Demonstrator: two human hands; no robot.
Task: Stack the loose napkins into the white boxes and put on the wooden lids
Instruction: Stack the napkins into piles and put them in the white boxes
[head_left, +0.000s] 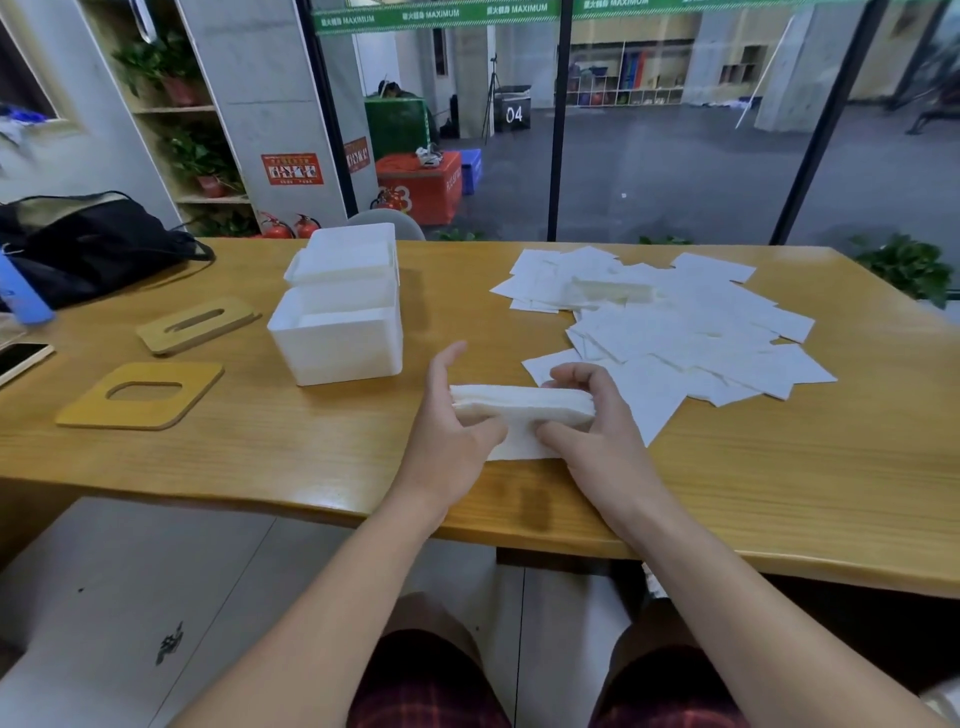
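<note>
Wooden bench (311, 457) by a big glass wall. My left hand (453, 415) and right hand (592, 415) both have fingers clamped on a napkin stack (519, 402) near the front edge. Loose napkins (685, 332) lie right, empty white boxes (337, 338) and wooden lids (140, 397) left

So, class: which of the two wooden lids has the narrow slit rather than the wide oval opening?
The farther lid, lying left of the white boxes; the nearer lid has a wide oval hole.
</note>
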